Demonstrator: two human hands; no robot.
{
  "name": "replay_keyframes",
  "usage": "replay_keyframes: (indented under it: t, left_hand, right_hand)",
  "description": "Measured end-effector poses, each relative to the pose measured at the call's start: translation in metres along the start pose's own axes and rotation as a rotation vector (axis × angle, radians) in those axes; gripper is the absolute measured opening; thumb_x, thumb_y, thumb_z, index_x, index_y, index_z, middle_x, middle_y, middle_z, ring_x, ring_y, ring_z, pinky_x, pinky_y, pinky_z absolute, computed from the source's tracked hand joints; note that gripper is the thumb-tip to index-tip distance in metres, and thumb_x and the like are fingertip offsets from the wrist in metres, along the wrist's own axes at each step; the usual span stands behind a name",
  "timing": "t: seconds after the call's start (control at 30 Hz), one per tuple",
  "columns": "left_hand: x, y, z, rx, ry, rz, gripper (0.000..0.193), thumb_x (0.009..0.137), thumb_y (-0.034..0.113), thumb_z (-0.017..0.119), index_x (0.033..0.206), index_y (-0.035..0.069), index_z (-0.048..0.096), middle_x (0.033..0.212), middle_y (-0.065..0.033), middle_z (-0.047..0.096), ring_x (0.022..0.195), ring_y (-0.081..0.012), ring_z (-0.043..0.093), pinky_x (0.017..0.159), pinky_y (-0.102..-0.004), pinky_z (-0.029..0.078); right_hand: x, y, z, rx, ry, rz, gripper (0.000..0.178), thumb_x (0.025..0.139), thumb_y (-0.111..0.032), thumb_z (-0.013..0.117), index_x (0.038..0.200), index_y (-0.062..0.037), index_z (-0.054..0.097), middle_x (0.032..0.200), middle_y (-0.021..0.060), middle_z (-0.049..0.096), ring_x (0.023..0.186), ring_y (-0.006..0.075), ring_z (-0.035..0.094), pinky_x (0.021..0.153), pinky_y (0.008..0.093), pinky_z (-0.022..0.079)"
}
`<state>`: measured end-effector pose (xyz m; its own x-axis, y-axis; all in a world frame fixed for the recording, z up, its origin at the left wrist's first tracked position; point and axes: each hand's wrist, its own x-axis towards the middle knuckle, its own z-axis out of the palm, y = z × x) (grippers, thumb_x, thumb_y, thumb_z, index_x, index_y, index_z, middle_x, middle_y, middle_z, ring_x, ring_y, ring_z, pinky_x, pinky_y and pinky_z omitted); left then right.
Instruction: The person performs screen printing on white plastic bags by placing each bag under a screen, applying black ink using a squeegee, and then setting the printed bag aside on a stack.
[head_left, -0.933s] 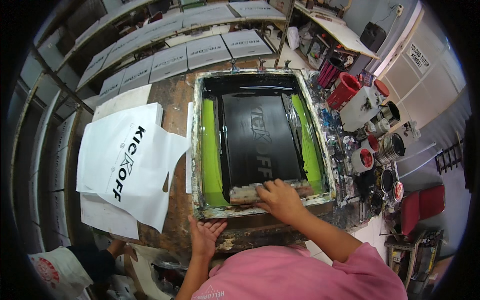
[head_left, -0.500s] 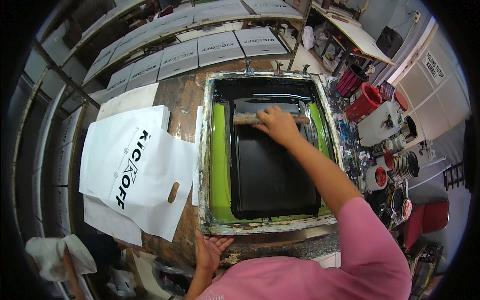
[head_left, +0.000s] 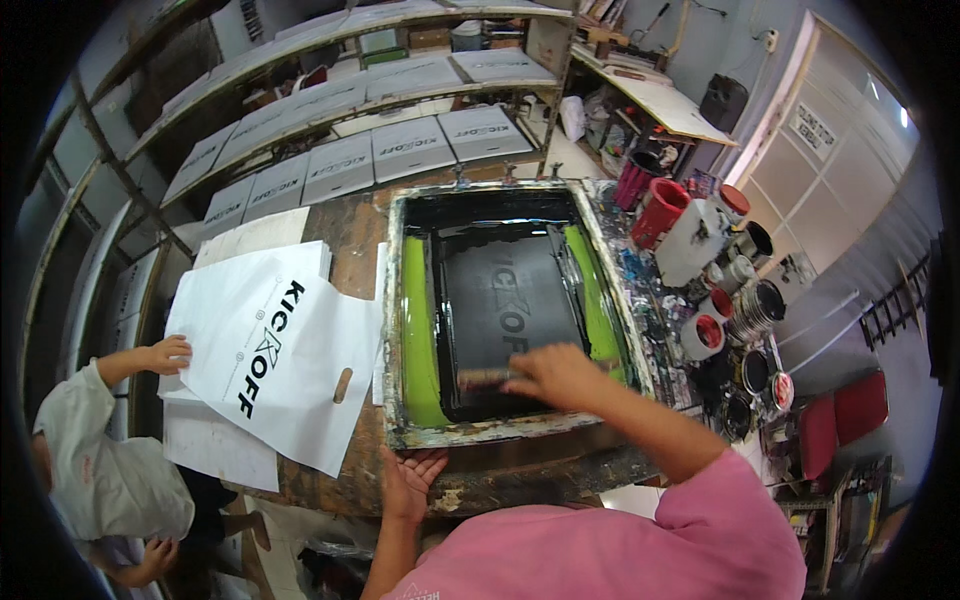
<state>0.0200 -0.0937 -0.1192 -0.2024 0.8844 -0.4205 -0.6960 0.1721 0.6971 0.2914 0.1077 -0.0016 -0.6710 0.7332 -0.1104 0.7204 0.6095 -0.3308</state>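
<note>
A silk-screen printing frame [head_left: 392, 300] with chipped, paint-stained wooden sides lies on the worn table in front of me. Its mesh is green [head_left: 418, 350] along the sides and coated with black ink [head_left: 510, 305] in the middle, where a dark printed design shows through. My right hand [head_left: 555, 378] is closed round a wooden squeegee [head_left: 485, 379] near the frame's front end; the blade's lower edge is hidden. Palm up, with fingers stretched out, my left hand [head_left: 412, 482] lies at the frame's near edge, its fingertips close under the wood.
White plastic bags [head_left: 270, 340] with black print are stacked left of the frame. A co-worker's hand [head_left: 165, 355] touches the stack's left edge. Paint pots [head_left: 758, 305] and a white jerrycan [head_left: 690, 245] crowd the right. Racks behind hold printed bags [head_left: 410, 145].
My right hand has drawn the squeegee from the frame's far end toward me, and the design now shows through the mesh. A co-worker has come in at the left, reaching to the bags.
</note>
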Motion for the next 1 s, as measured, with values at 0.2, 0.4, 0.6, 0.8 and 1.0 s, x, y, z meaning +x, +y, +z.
replay_keyframes:
  t: [0.2, 0.4, 0.6, 0.8, 1.0]
  left_hand:
    - [-0.018, 0.042, 0.015, -0.021, -0.248, 0.146, 0.085, 0.101, 0.075, 0.046, 0.143, 0.001, 0.046, 0.141, -0.0289, 0.059, 0.136, -0.0432, 0.056, 0.118, -0.0603, 0.042]
    - [-0.011, 0.125, 0.103, -0.039, -0.622, 0.416, 0.105, 0.09, 0.085, 0.052, 0.156, 0.003, 0.042, 0.157, -0.026, 0.048, 0.148, -0.0421, 0.044, 0.122, -0.0614, 0.036]
    - [0.054, 0.065, 0.068, 1.784, 0.028, 0.602, 0.1, 0.098, 0.079, 0.042, 0.168, 0.009, 0.028, 0.171, -0.0292, 0.019, 0.16, -0.0473, 0.013, 0.122, -0.0717, 0.005]
    - [0.058, 0.028, 0.061, 2.079, 0.116, 0.467, 0.11, 0.094, 0.085, 0.039, 0.167, 0.003, 0.026, 0.175, -0.0271, 0.01, 0.163, -0.0452, -0.004, 0.118, -0.0738, -0.018]
    - [0.057, 0.044, 0.081, 2.004, 0.075, 0.498, 0.105, 0.095, 0.075, 0.053, 0.162, -0.003, 0.033, 0.169, -0.0242, 0.031, 0.162, -0.041, 0.013, 0.123, -0.0692, -0.009]
  right_hand:
    - [-0.068, -0.054, -0.003, -0.183, 0.43, -0.071, 0.037, 0.094, -0.037, 0.073, 0.118, -0.0101, 0.068, 0.103, 0.0114, 0.064, 0.102, 0.0347, 0.065, 0.105, 0.0588, 0.046]
    - [-0.029, -0.074, -0.119, -0.347, 0.816, -0.035, 0.038, 0.089, -0.042, 0.071, 0.105, -0.008, 0.069, 0.091, 0.011, 0.065, 0.094, 0.0293, 0.063, 0.094, 0.0514, 0.042]
    - [0.01, -0.073, -0.185, -0.285, 0.956, -0.122, 0.04, 0.093, -0.044, 0.067, 0.084, -0.0053, 0.071, 0.078, 0.0127, 0.067, 0.081, 0.0309, 0.065, 0.088, 0.0474, 0.041]
    - [0.031, -0.064, -0.224, -0.281, 0.989, -0.116, 0.049, 0.095, -0.048, 0.062, 0.082, -0.0021, 0.074, 0.079, 0.0176, 0.072, 0.079, 0.0338, 0.069, 0.089, 0.0478, 0.041]
    - [0.044, -0.06, -0.237, -0.278, 1.043, -0.109, 0.049, 0.095, -0.048, 0.061, 0.084, -0.0021, 0.076, 0.079, 0.0189, 0.074, 0.08, 0.035, 0.072, 0.091, 0.0473, 0.044]
